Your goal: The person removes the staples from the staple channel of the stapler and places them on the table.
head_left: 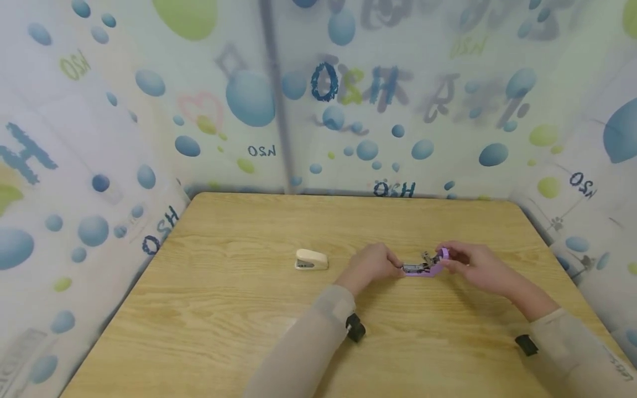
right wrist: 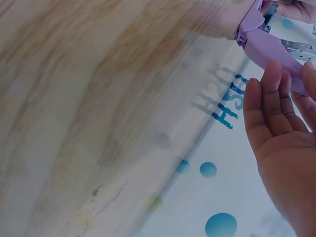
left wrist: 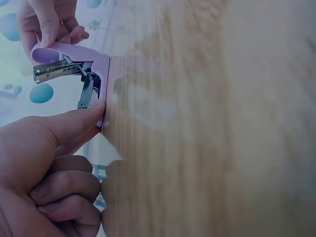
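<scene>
A purple stapler (head_left: 419, 273) lies on the wooden table with its top raised wide, showing the metal magazine and spring parts inside. My left hand (head_left: 374, 262) pinches the front end of its base between thumb and index finger, the other fingers curled, as the left wrist view shows. At the hinge side, my right hand (head_left: 480, 267) grips the raised purple top (left wrist: 74, 51) by its end. In the right wrist view the right thumb and fingers lie on either side of that top, several fingers bent loosely below it.
A cream stapler (head_left: 312, 260) stands on the table (head_left: 224, 309) to the left of my left hand. Curtains (head_left: 209, 166) printed with blue and green dots enclose the table's back and sides. Each sleeve has a dark wrist device (head_left: 355, 328) near the cuff.
</scene>
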The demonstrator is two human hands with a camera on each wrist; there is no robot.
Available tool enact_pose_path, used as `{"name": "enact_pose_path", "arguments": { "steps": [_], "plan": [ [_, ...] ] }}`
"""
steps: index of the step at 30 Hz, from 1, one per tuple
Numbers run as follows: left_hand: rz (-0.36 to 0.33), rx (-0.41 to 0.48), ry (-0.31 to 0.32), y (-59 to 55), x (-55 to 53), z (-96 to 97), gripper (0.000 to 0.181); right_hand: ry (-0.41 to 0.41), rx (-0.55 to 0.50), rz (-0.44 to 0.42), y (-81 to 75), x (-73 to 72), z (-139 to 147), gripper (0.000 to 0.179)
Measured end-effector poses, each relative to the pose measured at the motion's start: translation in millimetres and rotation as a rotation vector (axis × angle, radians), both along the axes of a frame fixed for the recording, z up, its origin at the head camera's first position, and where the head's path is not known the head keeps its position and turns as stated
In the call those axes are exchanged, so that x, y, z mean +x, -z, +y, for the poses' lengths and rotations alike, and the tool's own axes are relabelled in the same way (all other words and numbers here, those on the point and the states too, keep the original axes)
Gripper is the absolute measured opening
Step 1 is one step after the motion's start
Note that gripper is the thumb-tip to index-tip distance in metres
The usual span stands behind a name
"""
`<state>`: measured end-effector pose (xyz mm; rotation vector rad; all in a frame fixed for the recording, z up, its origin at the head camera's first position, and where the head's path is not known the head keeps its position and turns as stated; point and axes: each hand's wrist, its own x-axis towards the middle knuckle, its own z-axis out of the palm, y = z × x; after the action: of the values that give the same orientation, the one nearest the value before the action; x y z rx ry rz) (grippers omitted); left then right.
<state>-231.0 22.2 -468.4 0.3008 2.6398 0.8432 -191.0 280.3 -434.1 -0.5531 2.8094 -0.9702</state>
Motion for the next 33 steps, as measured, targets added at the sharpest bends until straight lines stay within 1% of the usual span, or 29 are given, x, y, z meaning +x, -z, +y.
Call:
{"name": "enact_pose_path", "arguments": {
  "steps": [7,15,20,26,33],
  "plan": [
    [0.006,-0.001,0.009,0.2,-1.3,1.3,0.016,0.021,-0.024,0.000,0.7,1.4,8,0.029],
    [0.004,0.005,0.011,-0.7,0.4,2.0,0.017,0.015,0.025,0.054,4.9,-0.2,19,0.024],
    [-0.001,0.014,0.005,0.9,-0.9,1.7,0.015,0.016,0.060,0.067,7.3,-0.3,27,0.028],
    [0.001,0.016,0.007,3.6,-3.5,1.3,0.014,0.021,0.067,0.029,9.6,1.5,34,0.043],
    [-0.019,0.019,0.002,3.2,-3.0,1.9,0.014,0.039,0.076,-0.041,11.8,0.2,39,0.048]
  ]
}}
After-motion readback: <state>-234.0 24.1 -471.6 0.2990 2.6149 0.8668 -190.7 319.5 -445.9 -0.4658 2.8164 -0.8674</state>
